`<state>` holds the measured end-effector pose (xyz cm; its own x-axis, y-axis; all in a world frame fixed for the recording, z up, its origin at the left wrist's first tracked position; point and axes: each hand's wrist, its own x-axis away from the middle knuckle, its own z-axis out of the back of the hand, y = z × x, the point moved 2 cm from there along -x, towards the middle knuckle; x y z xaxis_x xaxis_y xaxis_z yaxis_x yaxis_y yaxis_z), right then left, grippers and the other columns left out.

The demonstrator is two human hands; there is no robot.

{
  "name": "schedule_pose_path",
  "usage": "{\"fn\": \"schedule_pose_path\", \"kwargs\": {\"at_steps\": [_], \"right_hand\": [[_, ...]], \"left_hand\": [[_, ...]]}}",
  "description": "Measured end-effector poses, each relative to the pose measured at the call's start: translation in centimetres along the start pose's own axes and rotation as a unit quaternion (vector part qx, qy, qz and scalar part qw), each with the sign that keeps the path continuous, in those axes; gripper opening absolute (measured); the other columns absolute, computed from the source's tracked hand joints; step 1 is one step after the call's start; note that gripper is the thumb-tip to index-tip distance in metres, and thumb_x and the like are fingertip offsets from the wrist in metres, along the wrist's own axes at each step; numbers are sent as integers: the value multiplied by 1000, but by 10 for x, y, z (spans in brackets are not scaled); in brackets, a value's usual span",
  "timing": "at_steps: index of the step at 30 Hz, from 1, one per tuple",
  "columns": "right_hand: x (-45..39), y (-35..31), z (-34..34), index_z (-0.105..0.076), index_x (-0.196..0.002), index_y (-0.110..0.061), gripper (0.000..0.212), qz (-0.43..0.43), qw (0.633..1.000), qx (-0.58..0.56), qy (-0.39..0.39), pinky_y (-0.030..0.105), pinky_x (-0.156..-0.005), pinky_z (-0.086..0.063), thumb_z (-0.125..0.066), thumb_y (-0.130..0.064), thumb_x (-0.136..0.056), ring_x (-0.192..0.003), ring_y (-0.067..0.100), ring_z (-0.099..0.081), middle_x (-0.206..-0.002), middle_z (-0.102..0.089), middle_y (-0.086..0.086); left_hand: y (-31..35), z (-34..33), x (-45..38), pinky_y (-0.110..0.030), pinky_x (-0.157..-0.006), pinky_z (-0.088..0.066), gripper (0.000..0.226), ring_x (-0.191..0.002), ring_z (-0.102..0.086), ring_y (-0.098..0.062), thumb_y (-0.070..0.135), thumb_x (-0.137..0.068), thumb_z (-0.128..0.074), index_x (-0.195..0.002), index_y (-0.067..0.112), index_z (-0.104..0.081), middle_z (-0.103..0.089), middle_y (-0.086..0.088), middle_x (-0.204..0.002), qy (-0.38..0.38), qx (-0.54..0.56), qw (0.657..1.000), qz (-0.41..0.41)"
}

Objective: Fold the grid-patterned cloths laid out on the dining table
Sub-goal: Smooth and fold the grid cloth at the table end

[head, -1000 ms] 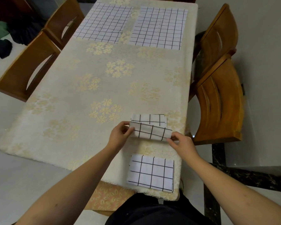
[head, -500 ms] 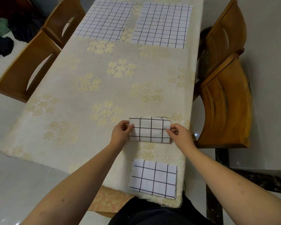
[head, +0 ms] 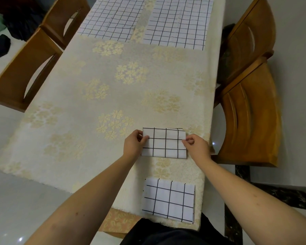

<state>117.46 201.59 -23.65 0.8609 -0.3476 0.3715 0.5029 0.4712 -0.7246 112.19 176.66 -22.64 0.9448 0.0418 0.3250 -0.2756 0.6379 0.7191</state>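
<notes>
Grid-patterned cloth [head: 164,143], folded to a small rectangle, lies flat on the tabletop [head: 88,71] near its right edge; left hand [head: 133,145] and right hand [head: 196,147] each pinch one short side w/ thumb and fingertips, prob. to square the layers and set the crease. A finished folded cloth [head: 168,198] sits just nearer the person than the held one, by the tabletop's near edge, while two unfolded cloths [head: 111,18] and [head: 178,23] lie side by side well beyond it at the far end, apparently awaiting folding. Tabletop wears a cream floral cover; wooden chairs [head: 249,117] flank it on both sides, pale glossy floor around.
</notes>
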Motion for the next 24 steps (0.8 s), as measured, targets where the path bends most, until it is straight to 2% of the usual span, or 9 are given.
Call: {"fn": "schedule_pose_path", "kwargs": {"at_steps": [3,6,8,10,12,15,17,19,24], "right_hand": [[-2,0,-1,-62,-92,-25,9,7,1000,1,10,34,-73,-55,-69,-30,-87,-79,13,-63,-82,-65,-9],[-3,0,-2,-60,-102,-27,17,26,999,12,39,38,-73,-56,-67,-32,-88,-78,12,-62,-83,-63,-11],[0,-4,-1,-58,-114,-26,25,67,993,61,80,35,-75,-54,-63,-33,-90,-84,15,-60,-93,-60,-8],[9,-12,-3,-55,-123,-23,30,145,976,126,102,32,-85,-45,-56,-30,-94,-99,18,-56,-108,-60,-4],[19,-21,-14,-49,-135,-18,38,221,957,179,64,36,-102,-36,-46,-28,-98,-119,21,-49,-129,-55,1],[25,-28,-41,-37,-146,-14,52,286,918,276,3,36,-117,-20,-28,-33,-99,-139,21,-35,-150,-40,4],[24,-30,-56,-33,-148,-11,55,287,900,327,-27,35,-116,-15,-26,-32,-98,-141,21,-33,-153,-35,5],[22,-28,-65,-30,-149,-10,57,266,890,367,-49,36,-115,-13,-25,-35,-98,-143,20,-29,-156,-30,5],[14,-11,-63,-21,-153,-19,63,237,870,426,-74,40,-117,-7,-17,-50,-98,-147,15,-9,-161,-15,0]], "left_hand": [[-3,-2,-3,-23,-63,-45,26,-76,-60,-15,36,-88,-68,-105,19,-58,-62,4,-84,1,-5,1000,1],[-5,-3,-5,-32,-77,-50,45,-88,-59,-18,38,-84,-71,-121,18,-55,-61,-1,-98,41,-48,998,-15],[-4,-4,-2,-36,-85,-46,44,-98,-56,-22,33,-87,-67,-125,17,-54,-60,-6,-110,86,-117,987,-70],[0,-7,4,-39,-91,-44,40,-110,-54,-26,25,-90,-61,-128,14,-54,-58,-9,-122,106,-167,967,-158],[2,-14,9,-43,-100,-42,41,-124,-49,-27,20,-93,-52,-133,13,-51,-53,-9,-134,84,-214,940,-252],[-1,-31,15,-42,-115,-25,49,-143,-30,-25,23,-98,-35,-145,9,-39,-38,-10,-152,12,-277,895,-349],[-7,-40,15,-42,-119,-18,52,-147,-19,-22,28,-101,-30,-150,9,-31,-27,-9,-157,-26,-310,878,-363],[-15,-45,16,-45,-118,-20,54,-148,-15,-21,35,-103,-29,-151,10,-28,-22,-8,-159,-47,-329,877,-348],[-24,-45,13,-45,-118,-18,58,-149,-7,-18,45,-102,-22,-154,19,-17,-12,-3,-162,-76,-359,873,-321]]}}
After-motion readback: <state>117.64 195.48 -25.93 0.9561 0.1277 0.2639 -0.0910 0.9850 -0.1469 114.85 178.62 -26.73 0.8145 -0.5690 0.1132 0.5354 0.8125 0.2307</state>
